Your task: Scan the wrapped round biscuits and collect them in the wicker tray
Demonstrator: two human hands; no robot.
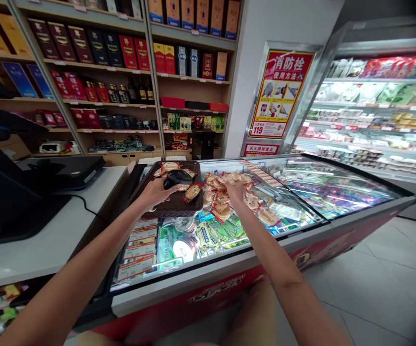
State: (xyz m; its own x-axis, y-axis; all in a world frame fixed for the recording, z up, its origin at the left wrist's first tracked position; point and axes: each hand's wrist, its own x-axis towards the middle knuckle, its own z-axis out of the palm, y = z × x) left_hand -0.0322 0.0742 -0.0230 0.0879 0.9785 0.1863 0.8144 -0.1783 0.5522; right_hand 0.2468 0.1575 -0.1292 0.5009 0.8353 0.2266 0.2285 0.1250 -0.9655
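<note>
Dark woven basket [179, 204] sits on the glass lid of the chest freezer [301, 192], at about eleven o'clock from the person. Left hand [156, 191] hovers over the basket's near-left part, its grip closed around a black handheld scanner [177, 178] that points toward the wrapped pastries. Right hand [235, 188] reaches to about one o'clock and rests on the loose pile of wrapped pastries [226, 197] spread on the glass just right of the basket; its fingers are buried among the packets, so I cannot tell whether that grip has closed on one. By my reading the work is partway along: several packets already lie in the basket, while most of them are on the glass outside it. White worktop [49, 240] at nine o'clock carries a black till.
</note>
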